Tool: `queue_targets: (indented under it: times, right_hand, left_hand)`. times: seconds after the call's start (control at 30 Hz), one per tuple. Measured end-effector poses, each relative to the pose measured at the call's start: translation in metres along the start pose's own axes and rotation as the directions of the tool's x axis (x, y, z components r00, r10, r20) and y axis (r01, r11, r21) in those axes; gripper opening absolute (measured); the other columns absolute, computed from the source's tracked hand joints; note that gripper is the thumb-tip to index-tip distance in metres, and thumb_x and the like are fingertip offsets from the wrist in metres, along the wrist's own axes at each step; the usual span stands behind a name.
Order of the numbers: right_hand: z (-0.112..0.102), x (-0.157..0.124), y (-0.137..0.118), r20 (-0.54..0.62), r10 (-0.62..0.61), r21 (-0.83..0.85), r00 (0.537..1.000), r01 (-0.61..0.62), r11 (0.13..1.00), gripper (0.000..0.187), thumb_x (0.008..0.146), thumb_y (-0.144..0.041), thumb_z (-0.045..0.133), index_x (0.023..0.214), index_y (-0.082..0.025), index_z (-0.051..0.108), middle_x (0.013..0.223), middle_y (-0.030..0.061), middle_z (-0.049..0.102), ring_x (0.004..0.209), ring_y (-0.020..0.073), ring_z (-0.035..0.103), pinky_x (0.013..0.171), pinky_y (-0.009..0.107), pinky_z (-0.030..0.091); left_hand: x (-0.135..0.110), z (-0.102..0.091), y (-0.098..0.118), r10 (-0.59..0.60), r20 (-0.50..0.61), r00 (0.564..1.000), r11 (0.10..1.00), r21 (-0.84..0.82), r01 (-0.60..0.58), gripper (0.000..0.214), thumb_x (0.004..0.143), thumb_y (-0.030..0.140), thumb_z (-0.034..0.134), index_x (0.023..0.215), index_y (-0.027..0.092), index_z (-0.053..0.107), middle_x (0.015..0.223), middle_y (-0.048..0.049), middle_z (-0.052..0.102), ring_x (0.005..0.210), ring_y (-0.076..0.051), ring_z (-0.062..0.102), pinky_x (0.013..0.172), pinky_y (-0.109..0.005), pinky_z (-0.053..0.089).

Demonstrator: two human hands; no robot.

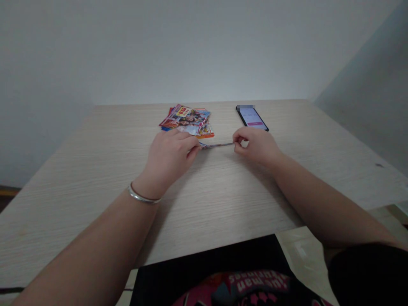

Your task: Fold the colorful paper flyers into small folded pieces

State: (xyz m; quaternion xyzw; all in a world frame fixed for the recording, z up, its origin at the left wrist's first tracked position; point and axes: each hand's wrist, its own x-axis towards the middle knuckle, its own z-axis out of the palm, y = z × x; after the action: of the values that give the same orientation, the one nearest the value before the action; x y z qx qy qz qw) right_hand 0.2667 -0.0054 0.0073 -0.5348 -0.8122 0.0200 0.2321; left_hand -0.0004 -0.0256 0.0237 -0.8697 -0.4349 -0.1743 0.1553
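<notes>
My left hand [174, 155], with a silver bangle [144, 198] at its wrist, is closed in a pinch on the left end of a thin printed paper sheet [219, 145]. At the sheet's right end, my right hand [255, 144] pinches it between thumb and fingertips. I see the sheet almost edge-on, stretched between both hands just above the table, so its printed face is mostly hidden. Right behind my left hand lies a loose pile of colourful printed leaflets [191, 121], fanned unevenly, with my knuckles overlapping its front edge in view.
A black-edged smartphone [253, 118] lies face up with its screen lit, beyond my right hand. The pale wood-grain table [204, 199] reaches back to a white wall [204, 51]. Below the table's front edge shows dark clothing with a pink print [248, 284].
</notes>
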Motion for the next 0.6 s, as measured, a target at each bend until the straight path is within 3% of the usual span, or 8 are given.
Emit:
queue_targets:
  times: [0.23,0.33,0.43,0.5,0.6]
  right_hand:
    - [0.001,0.000,0.008,-0.008,0.079,-0.028,0.997,-0.079,0.997,0.005,0.078,-0.022,0.066,0.082,-0.023,0.067,0.084,0.0018,0.075,0.075,0.0182,0.065,0.061,0.030,0.036]
    - [0.004,-0.001,0.008,-0.066,0.136,0.065,0.988,-0.132,0.989,0.007,0.080,-0.022,0.065,0.086,-0.023,0.066,0.083,0.0020,0.074,0.071,0.0176,0.065,0.062,0.030,0.041]
    - [0.008,-0.002,0.006,-0.128,0.049,0.205,0.991,-0.022,0.979,0.020,0.087,-0.028,0.064,0.105,-0.022,0.067,0.103,0.0067,0.076,0.084,0.0198,0.069,0.072,0.033,0.051]
    - [0.010,-0.002,0.003,-0.162,-0.059,0.207,0.985,0.092,0.974,0.027,0.089,-0.032,0.065,0.113,-0.020,0.067,0.114,0.0098,0.075,0.095,0.0220,0.069,0.080,0.036,0.053]
    - [0.011,-0.003,-0.002,-0.153,-0.176,0.190,0.972,0.204,0.960,0.018,0.091,-0.031,0.064,0.103,-0.020,0.072,0.106,0.0088,0.077,0.096,0.0222,0.069,0.085,0.036,0.052]
  left_hand:
    - [-0.001,0.004,-0.007,-0.037,0.009,0.999,0.999,-0.025,0.037,0.025,0.099,0.024,0.051,0.085,0.016,0.070,0.089,-0.0120,0.073,0.086,-0.029,0.067,0.077,-0.041,0.051]
    - [-0.001,0.007,-0.007,-0.047,-0.008,0.999,0.994,-0.096,0.046,0.020,0.098,0.022,0.051,0.088,0.016,0.067,0.093,-0.0119,0.071,0.085,-0.026,0.066,0.075,-0.038,0.051]
    - [0.000,0.009,-0.005,0.008,0.014,1.000,0.990,-0.141,-0.006,0.019,0.098,0.020,0.050,0.091,0.015,0.066,0.094,-0.0116,0.069,0.086,-0.025,0.065,0.076,-0.036,0.051]
    - [0.000,0.009,-0.001,0.028,0.040,0.999,0.990,-0.142,-0.023,0.019,0.097,0.019,0.050,0.089,0.015,0.066,0.092,-0.0114,0.068,0.085,-0.025,0.064,0.076,-0.036,0.050]
    - [-0.002,0.008,0.003,0.006,0.058,0.998,0.993,-0.120,0.001,0.015,0.095,0.019,0.052,0.088,0.016,0.065,0.093,-0.0106,0.067,0.082,-0.024,0.064,0.071,-0.035,0.048]
